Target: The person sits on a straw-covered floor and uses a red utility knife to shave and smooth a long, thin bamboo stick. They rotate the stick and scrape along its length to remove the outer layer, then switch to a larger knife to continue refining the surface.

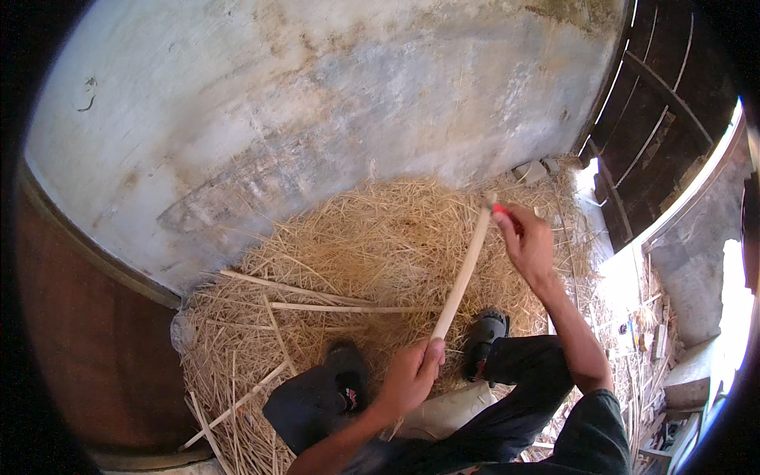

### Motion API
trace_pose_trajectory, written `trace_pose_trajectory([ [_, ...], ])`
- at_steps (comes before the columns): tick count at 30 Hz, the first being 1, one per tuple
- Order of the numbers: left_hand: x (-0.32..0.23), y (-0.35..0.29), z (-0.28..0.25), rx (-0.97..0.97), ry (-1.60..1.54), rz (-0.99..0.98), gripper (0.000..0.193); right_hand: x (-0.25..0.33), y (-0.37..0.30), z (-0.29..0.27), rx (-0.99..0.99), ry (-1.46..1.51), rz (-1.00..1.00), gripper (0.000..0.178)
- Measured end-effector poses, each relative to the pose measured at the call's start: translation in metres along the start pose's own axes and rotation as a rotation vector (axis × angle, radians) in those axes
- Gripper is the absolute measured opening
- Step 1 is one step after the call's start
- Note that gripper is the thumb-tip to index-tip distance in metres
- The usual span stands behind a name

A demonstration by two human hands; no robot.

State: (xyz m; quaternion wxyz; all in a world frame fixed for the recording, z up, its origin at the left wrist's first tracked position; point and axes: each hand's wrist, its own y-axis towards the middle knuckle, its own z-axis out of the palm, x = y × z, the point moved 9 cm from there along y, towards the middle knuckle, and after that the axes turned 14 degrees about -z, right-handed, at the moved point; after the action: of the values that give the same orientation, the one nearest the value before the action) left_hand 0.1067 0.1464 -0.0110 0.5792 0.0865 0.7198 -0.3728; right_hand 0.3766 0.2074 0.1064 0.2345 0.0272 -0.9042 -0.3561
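A seated person's left hand [410, 374] grips the lower end of a pale wooden stick [462, 273], fingers curled tight around it, the stick slanting up and away over a heap of dry straw [356, 253]. The right hand [529, 247] meets the stick's upper end, its fingers pressed together on a small red-handled tool [501, 211] that touches the wood. Two dark shoes [484, 336] rest in the straw below, before a stained, whitewashed wall [317, 103], with loose split strips [317, 305] lying nearby

a straw pile [372, 237] and loose pale sticks [348, 307] cover the floor [633, 277].
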Motion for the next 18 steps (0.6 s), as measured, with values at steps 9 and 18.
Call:
trace_pose_trajectory([
  [9,-0.008,0.002,-0.016,0.13,-0.358,-0.203,0.039,0.028,-0.014,0.014,0.185,0.195,-0.002,0.023],
  [18,-0.03,0.005,-0.023,-0.047,-0.242,-0.031,0.042,0.122,-0.05,0.043,0.276,0.286,-0.45,0.022],
])
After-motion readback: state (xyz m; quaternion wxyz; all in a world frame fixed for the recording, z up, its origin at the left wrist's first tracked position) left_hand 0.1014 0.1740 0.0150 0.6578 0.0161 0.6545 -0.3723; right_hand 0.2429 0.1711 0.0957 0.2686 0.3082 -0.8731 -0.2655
